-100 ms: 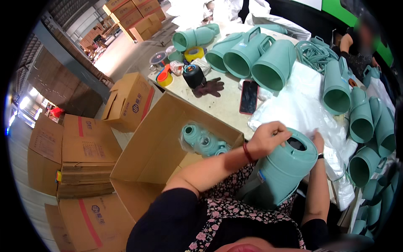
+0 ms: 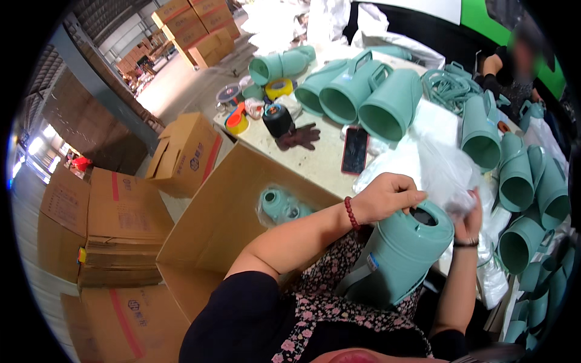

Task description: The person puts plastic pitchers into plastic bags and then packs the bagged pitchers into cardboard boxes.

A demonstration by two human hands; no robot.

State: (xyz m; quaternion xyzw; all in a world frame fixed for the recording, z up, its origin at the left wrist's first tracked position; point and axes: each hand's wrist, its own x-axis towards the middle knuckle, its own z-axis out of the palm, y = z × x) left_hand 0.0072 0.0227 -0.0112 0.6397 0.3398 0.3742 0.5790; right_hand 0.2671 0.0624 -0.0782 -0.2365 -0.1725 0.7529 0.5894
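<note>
A sea-green plastic watering can (image 2: 402,266) stands tilted on my lap, its top opening facing up. Bent fingers of my left hand (image 2: 393,196) close on the rim beside that opening. On the can's other side, my right hand (image 2: 469,219) has its fingers closed on a thin clear plastic bag (image 2: 448,169), partly lifted off the pile on the table. Some of the right fingertips are hidden by the film. Left of my lap, an open cardboard box (image 2: 212,224) holds bagged green cans (image 2: 275,202), partly covered by my left forearm.
On the table (image 2: 302,160) lie a phone (image 2: 355,150), a dark glove (image 2: 301,138), tape rolls (image 2: 278,89) and several green cans (image 2: 387,109). More cans (image 2: 515,242) crowd the right side. Flattened cartons (image 2: 124,242) are stacked at left. A person (image 2: 514,78) is at the far right.
My right hand has moved a little right, away from the can, and the plastic bag beside it now bulges up higher. My left hand stays at the can's rim.
</note>
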